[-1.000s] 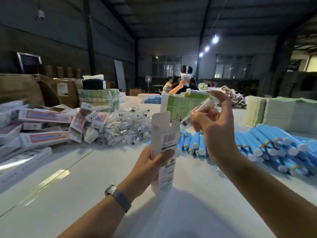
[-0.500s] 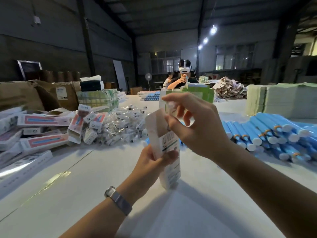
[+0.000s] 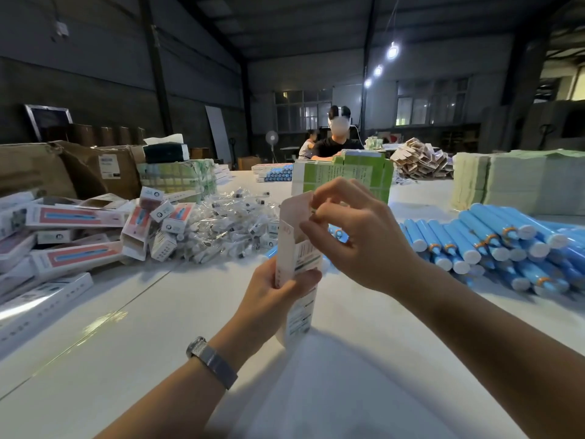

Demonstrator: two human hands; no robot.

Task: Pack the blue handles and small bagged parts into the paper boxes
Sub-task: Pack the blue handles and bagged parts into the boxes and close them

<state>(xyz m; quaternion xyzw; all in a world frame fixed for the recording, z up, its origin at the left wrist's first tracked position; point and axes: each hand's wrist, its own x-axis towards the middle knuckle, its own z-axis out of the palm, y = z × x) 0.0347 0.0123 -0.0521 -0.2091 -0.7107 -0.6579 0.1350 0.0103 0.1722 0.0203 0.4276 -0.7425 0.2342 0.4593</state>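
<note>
While we are holding one paper box (image 3: pixel 296 274) upright over the desk (image 3: pixel 152 318), our left hand (image 3: pixel 269 294) is gripping its lower body and our right hand (image 3: pixel 357 242) is working at the open top flap with curled fingertips (whether they are pinching a bagged part cannot be told). We are judging this box as mid-fill, not yet closed. Filled boxes (image 3: pixel 72 217) are lying at the left. Many blue handles (image 3: pixel 493 245) at the right and bagged parts (image 3: pixel 228 226) behind the box are waiting, so most packing is remaining.
</note>
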